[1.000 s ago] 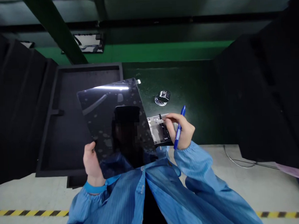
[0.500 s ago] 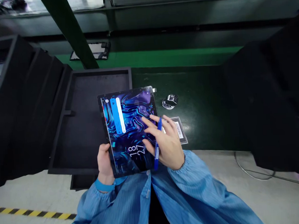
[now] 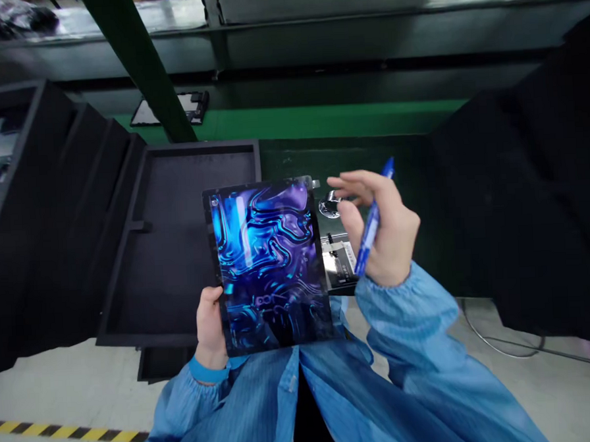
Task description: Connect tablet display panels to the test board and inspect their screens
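At centre, a lit tablet (image 3: 272, 265) faces up, the left hand (image 3: 210, 327) gripping its edge at eight o'clock, presumably to keep the screen uncovered; towards three o'clock, the right hand (image 3: 394, 226) hovers half-curled, holding a blue pen (image 3: 373, 225) slantwise, probably to free the fingertips.

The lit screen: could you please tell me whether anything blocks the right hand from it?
Nothing visible blocks the right hand from the lit screen; the shiny metal object between them lies lower, on the bench.
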Demonstrator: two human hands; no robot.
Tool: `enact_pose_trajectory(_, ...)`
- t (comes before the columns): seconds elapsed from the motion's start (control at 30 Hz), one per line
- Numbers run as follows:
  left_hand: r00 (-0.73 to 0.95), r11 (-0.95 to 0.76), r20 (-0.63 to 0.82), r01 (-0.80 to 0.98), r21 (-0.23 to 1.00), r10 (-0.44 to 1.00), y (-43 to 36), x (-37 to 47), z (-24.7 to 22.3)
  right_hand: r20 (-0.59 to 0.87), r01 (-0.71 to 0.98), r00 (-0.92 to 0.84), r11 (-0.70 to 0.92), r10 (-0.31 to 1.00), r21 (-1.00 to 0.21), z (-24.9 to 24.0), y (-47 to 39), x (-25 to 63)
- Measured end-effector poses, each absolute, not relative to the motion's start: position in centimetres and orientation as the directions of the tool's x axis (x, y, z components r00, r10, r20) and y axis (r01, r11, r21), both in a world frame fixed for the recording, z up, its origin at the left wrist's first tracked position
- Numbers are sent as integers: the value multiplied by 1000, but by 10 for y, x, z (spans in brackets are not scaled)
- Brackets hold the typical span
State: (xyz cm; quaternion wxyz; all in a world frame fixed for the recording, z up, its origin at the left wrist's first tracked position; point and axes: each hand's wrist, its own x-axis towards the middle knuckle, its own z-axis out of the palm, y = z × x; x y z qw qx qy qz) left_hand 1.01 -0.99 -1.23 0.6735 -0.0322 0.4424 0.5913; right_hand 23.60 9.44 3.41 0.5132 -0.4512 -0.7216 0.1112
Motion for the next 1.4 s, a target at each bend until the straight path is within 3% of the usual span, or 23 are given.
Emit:
enact_pose_trajectory(0.1,-29,340,-622,-816,467,783,-16,11,-11,546,680,-178,503,819,-533,39,121,243)
enact_pose_trajectory(0.23,99,420,-595,-799,430,798,-22,11,-8,482,739,-308,525,820,-422,46,133,251)
enact_pose_trajectory(0.47,185,443,-525,-790,423,831,-20,12,3,549,549,-299,612,780,-570,35,116,249)
enact_pose_trajectory(0.77,176,454,-552,-786,419,815,-21,16,1,617,472,-262,656,742,-589,44,106,241)
enact_pose_trajectory(0.9,173,455,-548,-777,436,819,-22,15,1,639,652,-203,589,742,-477,47,111,257)
enact_pose_trajectory(1.03,195,475,-548,-766,433,813,-24,13,-3,618,823,-270,510,738,-250,42,117,259)
enact_pose_trajectory(1.13,188,477,-564,-769,425,804,-25,13,-7,714,814,-383,580,586,-39,48,109,253)
enact_pose_trajectory(1.23,169,454,-561,-786,419,811,-26,13,-7,768,659,-531,745,358,108,64,86,252)
enact_pose_trajectory(1.3,198,459,-531,-782,421,824,-26,14,-6,770,570,-568,814,293,111,75,66,256)
enact_pose_trajectory(1.4,266,475,-456,-763,438,849,-26,16,-3,784,590,-469,805,407,-65,82,39,263)
